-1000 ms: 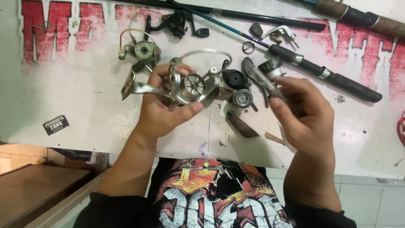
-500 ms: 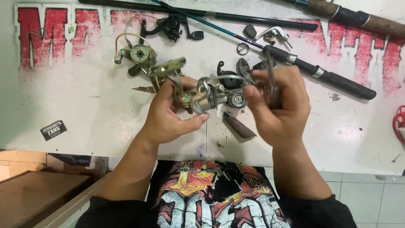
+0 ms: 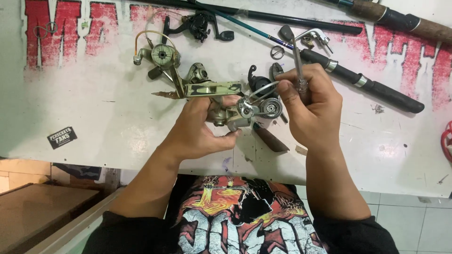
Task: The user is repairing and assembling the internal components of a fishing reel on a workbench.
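A metal fishing reel body [image 3: 235, 106] is held just above the middle of the white table [image 3: 94, 117], near its front edge. The left hand [image 3: 200, 129] cups it from below, fingers curled around the housing and thumb underneath, its long camouflage-patterned foot pointing left. The right hand [image 3: 313, 110] is closed around a thin screwdriver [image 3: 296, 61], its shaft rising toward the far edge, with fingertips touching the reel's wire bail. Just behind the hands lie a black reel part [image 3: 256, 80] and another dismantled reel [image 3: 162, 56] with a gold bail; a black reel [image 3: 200, 23] sits nearer the far edge. Fishing rods [image 3: 372, 87] cross the far right corner. A brown handle piece [image 3: 270, 138] lies beneath the reel. The table's left stretch is bare.
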